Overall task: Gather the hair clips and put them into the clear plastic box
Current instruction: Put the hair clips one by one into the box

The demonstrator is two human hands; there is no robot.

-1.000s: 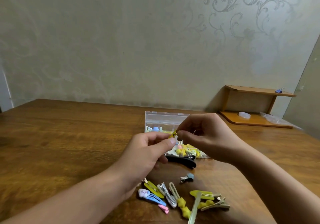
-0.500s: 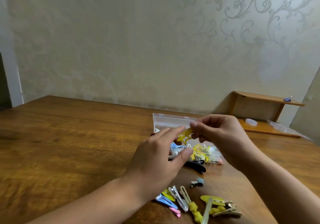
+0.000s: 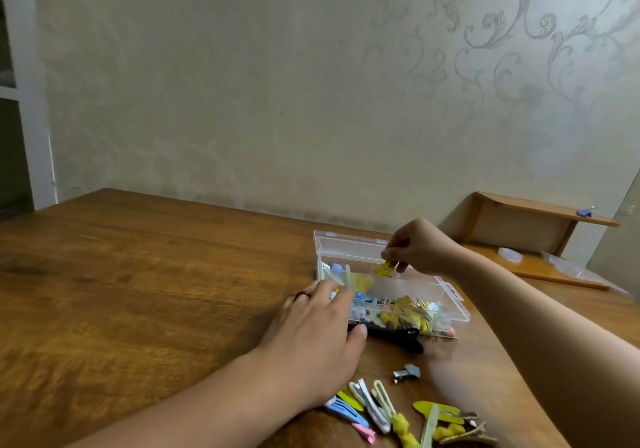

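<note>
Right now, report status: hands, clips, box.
Right hand pinches yellow star clip over open clear box. Left hand rests at box. Loose clips remain on table.

2 hands [image 3: 311, 337], 1 clear box [image 3: 457, 309], 1 shelf [image 3: 540, 212].

A clear plastic box [image 3: 450, 304] sits open at centre right of the frame, its lid [image 3: 349, 245] tilted up at the far side, and it already holds a jumble of yellow, blue and white clips [image 3: 405, 311]. A small yellow star-shaped clip [image 3: 383, 269] hangs above the box's far half, pinched at its upper point. A long black clip [image 3: 398, 336] lies just beside the box's near wall, a small grey-blue clip [image 3: 408, 372] lies alone below it, and a loose cluster of blue, pink, white and yellow clips [image 3: 398, 416] spreads along the bottom edge, right of centre.
</note>
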